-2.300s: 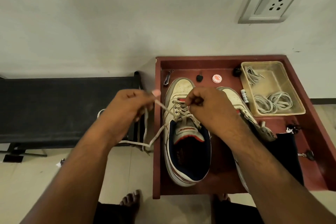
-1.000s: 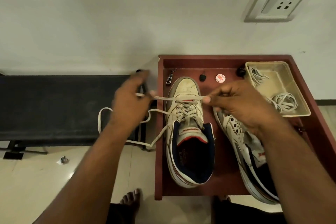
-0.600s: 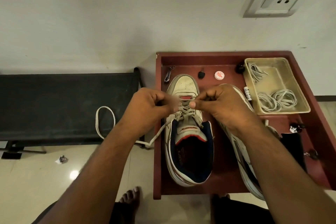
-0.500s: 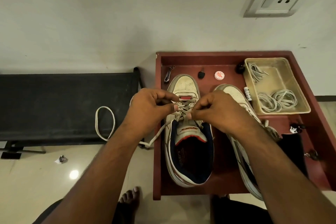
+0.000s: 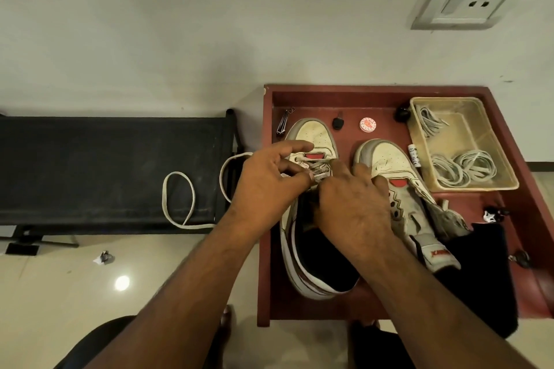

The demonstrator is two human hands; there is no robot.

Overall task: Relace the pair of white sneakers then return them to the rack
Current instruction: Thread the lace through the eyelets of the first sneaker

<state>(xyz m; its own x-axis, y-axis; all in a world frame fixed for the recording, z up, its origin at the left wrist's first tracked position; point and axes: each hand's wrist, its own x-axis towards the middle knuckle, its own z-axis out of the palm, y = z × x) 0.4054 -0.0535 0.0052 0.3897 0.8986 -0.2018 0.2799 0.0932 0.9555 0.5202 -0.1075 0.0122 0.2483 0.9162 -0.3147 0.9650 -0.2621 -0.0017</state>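
Both forearms reach forward and come together. The left hand [image 5: 269, 186] has its fingers curled, the thumb and a fingertip pinching the lace [image 5: 320, 172]. The right hand [image 5: 350, 204] lies palm down just beside it, its fingers bent downward and their tips hidden.

Red lettering on the right sneaker's tongue tab [image 5: 438, 254] and print on the small round tin [image 5: 368, 124] are too blurred to read.

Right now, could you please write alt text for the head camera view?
Both hands, left hand and right hand, pinch a white lace over the left white sneaker on a red wooden tray; the right white sneaker lies unlaced beside a clear plastic tub of laces.
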